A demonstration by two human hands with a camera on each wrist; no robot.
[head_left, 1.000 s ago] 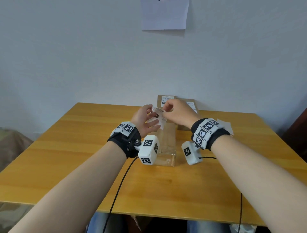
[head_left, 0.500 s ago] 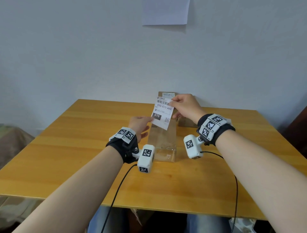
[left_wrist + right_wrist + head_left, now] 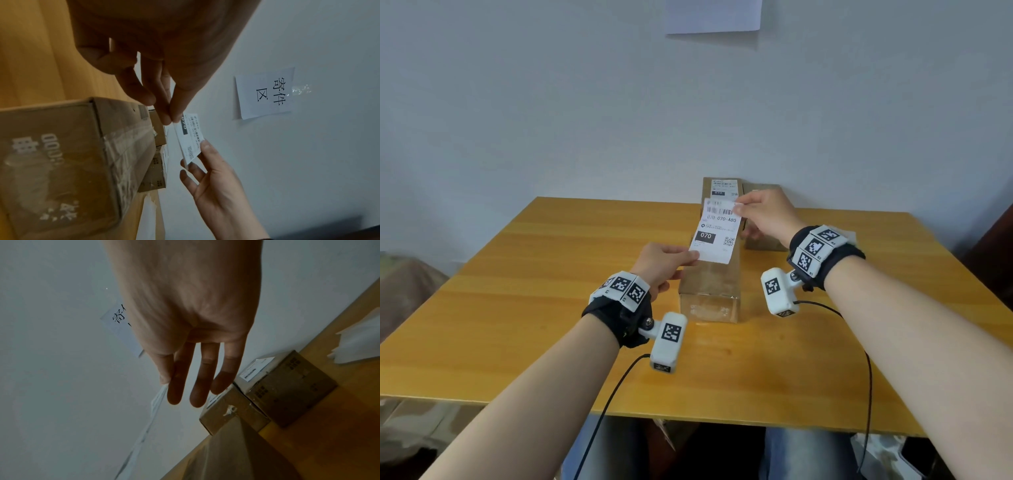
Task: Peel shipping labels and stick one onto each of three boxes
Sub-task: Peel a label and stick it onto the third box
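Note:
A white shipping label (image 3: 717,231) hangs in the air, printed side towards me, over a long cardboard box (image 3: 714,284) lying on the table. My left hand (image 3: 693,256) pinches the label's lower left corner and my right hand (image 3: 741,205) pinches its upper right corner. The left wrist view shows the label (image 3: 190,141) between thumb and fingers of the left hand (image 3: 171,120). In the right wrist view the label (image 3: 156,404) is edge-on under the right hand (image 3: 166,381), whose other fingers are straight. Behind stand a labelled box (image 3: 722,188) and another box (image 3: 763,240).
The wooden table (image 3: 551,308) reaches the white wall, where a printed sheet (image 3: 265,92) is taped. White backing paper (image 3: 362,344) lies at the table's far right beside the boxes. Wrist camera cables trail over the near table edge.
The hands came apart from peeling and the right hand lifted the label. Half a second ago it held the label alone; now the left hand has taken the lower left corner.

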